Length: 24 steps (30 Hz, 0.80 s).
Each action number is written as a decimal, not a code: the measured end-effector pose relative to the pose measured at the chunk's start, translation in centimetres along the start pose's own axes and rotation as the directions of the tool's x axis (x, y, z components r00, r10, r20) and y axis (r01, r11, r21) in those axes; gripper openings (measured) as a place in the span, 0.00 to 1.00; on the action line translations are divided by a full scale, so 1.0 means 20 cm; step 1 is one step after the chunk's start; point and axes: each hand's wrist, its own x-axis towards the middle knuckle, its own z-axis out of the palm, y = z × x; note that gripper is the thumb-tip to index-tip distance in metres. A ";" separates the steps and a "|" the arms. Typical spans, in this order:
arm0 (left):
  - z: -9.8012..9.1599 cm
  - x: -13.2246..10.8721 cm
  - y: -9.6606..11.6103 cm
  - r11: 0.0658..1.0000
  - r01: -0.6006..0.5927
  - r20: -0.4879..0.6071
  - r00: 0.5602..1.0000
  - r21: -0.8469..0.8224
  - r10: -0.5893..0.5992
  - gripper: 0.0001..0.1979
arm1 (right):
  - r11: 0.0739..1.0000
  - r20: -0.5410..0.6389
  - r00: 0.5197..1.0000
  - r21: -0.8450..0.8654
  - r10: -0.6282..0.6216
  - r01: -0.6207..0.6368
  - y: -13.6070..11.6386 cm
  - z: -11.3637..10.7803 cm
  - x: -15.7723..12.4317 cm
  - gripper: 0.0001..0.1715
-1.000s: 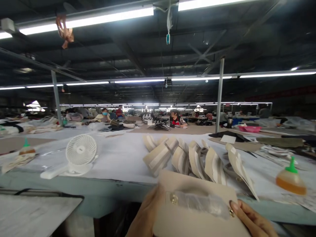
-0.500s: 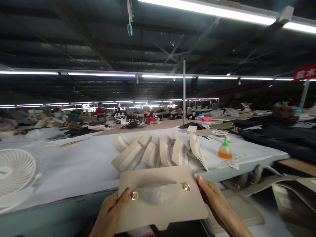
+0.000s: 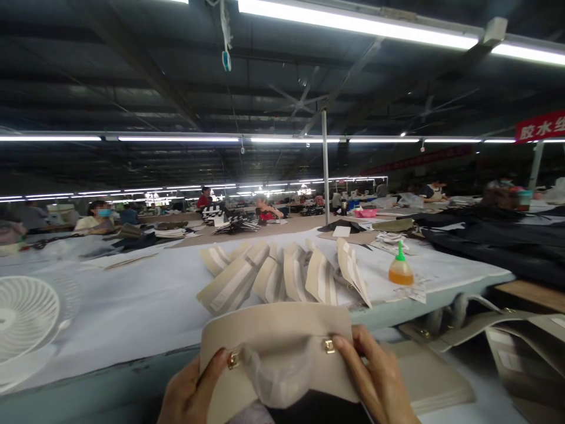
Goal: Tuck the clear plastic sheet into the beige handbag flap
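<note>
Between my hands, close in front of me, is a beige bag panel (image 3: 273, 321) with a plastic-wrapped handle (image 3: 282, 377) and two gold-coloured metal fittings. My left hand (image 3: 192, 383) grips the panel's left side, thumb beside the left fitting (image 3: 233, 359). On the right side my right hand (image 3: 375, 368) is closed on the panel, its thumb by the right fitting (image 3: 329, 345). The panel bends, its upper part curving across. Fingers behind it are hidden. Beyond it, several curved beige pieces (image 3: 295, 274) with pale strips stand in a row on the white-covered table (image 3: 145, 306).
A glue bottle (image 3: 401, 271) with a green nozzle and amber liquid stands at the right. A white fan (image 3: 26, 324) is on the left. Stacked beige panels (image 3: 428, 377) lie at lower right, near more handled pieces (image 3: 485, 321). Other people work farther back.
The panel has gone from nearly flat to bent, and its handle now bows downward. My right hand has moved inward, its thumb now on the panel's face by the right fitting.
</note>
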 end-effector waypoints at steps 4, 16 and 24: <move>0.02 -0.04 0.04 0.957 0.183 0.168 0.975 -0.223 -0.147 0.22 | 0.990 -0.109 0.987 -0.091 -0.115 0.105 0.00 -0.02 -0.02 0.16; 0.12 -0.16 0.18 0.960 0.161 0.181 0.976 -0.230 -0.121 0.29 | 0.999 -0.217 0.976 -0.046 -0.027 0.017 0.17 -0.10 0.07 0.22; 0.09 -0.13 0.10 0.962 0.118 0.105 0.990 -0.246 -0.094 0.27 | 0.996 -0.110 0.993 0.076 0.047 -0.039 0.05 -0.04 0.04 0.15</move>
